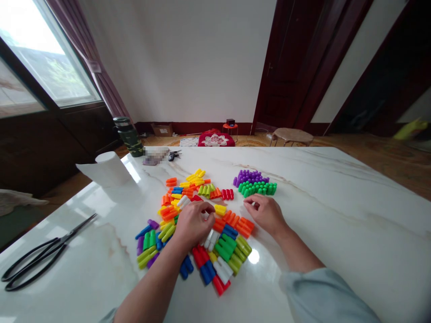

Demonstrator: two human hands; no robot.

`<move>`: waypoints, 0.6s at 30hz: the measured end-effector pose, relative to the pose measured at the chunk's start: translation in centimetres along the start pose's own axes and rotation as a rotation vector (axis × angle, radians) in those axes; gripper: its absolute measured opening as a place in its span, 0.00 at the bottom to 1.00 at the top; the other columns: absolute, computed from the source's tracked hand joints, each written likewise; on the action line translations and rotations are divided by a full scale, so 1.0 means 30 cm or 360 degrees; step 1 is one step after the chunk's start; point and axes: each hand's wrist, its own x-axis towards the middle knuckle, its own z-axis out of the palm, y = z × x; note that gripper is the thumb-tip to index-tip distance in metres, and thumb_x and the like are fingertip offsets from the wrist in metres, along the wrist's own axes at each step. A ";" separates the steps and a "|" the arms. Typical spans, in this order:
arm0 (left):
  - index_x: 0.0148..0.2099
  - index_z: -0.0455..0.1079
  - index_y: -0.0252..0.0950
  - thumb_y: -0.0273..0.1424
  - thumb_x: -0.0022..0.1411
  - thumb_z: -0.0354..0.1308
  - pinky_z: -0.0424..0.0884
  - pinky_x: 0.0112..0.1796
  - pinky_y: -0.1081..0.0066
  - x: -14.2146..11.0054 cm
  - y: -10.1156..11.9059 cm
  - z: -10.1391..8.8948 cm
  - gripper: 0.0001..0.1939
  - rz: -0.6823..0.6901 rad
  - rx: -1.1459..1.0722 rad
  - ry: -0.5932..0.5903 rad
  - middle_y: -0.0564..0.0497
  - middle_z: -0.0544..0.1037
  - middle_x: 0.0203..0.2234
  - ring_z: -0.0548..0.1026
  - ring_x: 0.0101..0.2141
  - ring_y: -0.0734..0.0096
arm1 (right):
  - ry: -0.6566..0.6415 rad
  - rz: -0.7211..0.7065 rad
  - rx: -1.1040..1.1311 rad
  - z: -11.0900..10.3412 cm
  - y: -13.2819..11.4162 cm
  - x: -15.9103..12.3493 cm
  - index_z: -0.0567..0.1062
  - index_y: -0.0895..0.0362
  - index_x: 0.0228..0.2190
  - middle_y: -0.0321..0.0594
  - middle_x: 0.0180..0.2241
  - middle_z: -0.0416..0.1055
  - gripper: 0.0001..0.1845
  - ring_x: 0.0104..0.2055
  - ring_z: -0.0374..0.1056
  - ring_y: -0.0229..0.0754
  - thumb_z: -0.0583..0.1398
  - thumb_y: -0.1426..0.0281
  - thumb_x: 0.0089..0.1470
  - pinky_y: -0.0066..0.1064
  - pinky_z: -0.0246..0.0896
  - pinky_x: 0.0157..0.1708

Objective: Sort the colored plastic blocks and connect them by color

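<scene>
A loose pile of bullet-shaped plastic building pieces, many of them joined in pairs or rows, spreads over the tabletop. They are red, orange, yellow, green, blue, purple and white. My left hand hovers over the middle of it with curled fingers, thumb and forefinger near a yellow piece. Whatever those fingers hold, if anything, is hidden. To the right of the pile, my right hand has thumb and fingertips pinched together; I cannot make out anything between them. Just beyond it stand a green block of pieces and a purple one.
Long-handled black scissors lie at the left of the white marble-look table. Towards the far left edge are a white paper roll, a camouflage flask and a small black-handled tool. Beyond the table stands a stool.
</scene>
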 end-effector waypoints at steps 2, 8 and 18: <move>0.35 0.77 0.38 0.28 0.53 0.57 0.68 0.36 0.69 -0.001 0.009 -0.015 0.09 0.0016 0.0025 -0.0154 0.51 0.80 0.31 0.76 0.33 0.66 | -0.0049 -0.0006 0.0096 0.003 -0.010 -0.002 0.79 0.53 0.29 0.35 0.30 0.77 0.08 0.25 0.66 0.35 0.59 0.66 0.52 0.28 0.58 0.27; 0.42 0.77 0.39 0.45 0.54 0.63 0.68 0.40 0.67 0.001 0.009 -0.079 0.18 0.0118 -0.0163 -0.0516 0.49 0.79 0.37 0.75 0.38 0.62 | -0.0589 -0.0073 0.0697 -0.024 -0.041 -0.007 0.80 0.57 0.31 0.36 0.26 0.74 0.11 0.25 0.64 0.36 0.64 0.61 0.49 0.27 0.59 0.26; 0.50 0.73 0.43 0.30 0.44 0.70 0.66 0.51 0.64 -0.007 -0.035 -0.124 0.27 0.0458 -0.0171 -0.0892 0.51 0.75 0.46 0.70 0.48 0.60 | -0.1089 -0.0525 0.0333 -0.088 -0.161 -0.037 0.75 0.50 0.51 0.41 0.48 0.72 0.38 0.48 0.69 0.49 0.73 0.59 0.34 0.35 0.63 0.46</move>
